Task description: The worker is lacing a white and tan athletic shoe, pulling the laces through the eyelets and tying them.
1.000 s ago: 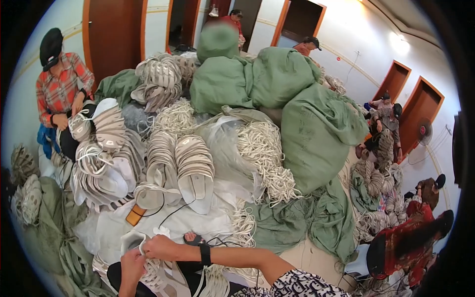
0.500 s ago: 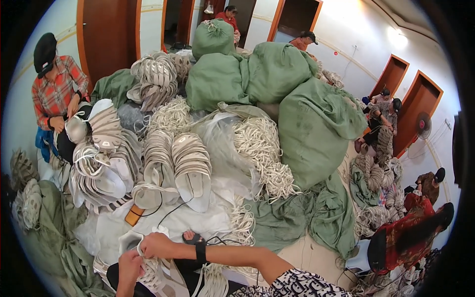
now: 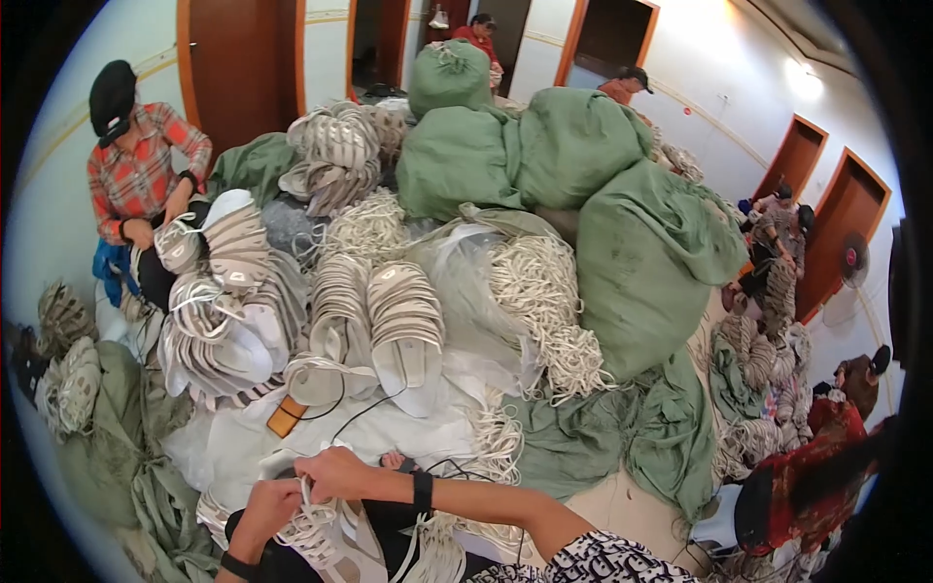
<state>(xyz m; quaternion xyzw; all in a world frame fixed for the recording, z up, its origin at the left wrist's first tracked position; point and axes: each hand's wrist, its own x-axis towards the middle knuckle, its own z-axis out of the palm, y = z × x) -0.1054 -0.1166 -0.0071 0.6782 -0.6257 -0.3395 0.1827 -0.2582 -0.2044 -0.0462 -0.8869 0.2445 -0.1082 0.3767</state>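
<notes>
Head view, lower edge. The left hand (image 3: 264, 507) and right hand (image 3: 335, 473) meet over a bundle of white straps (image 3: 316, 530) held in the lap, each grip closed on it. The bundle lies directly beneath both hands, its long axis running from upper left to lower right; the right hand sits slightly above. The straps look flat, ribbed and pliable. Beyond lie stacked white soles (image 3: 403, 321), loose white cord (image 3: 544, 301) and soft green sacks (image 3: 641, 253).

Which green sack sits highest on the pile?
The small tied-top sack at the back, perched above the three bigger green sacks; its gathered neck points up near the doorway.
</notes>
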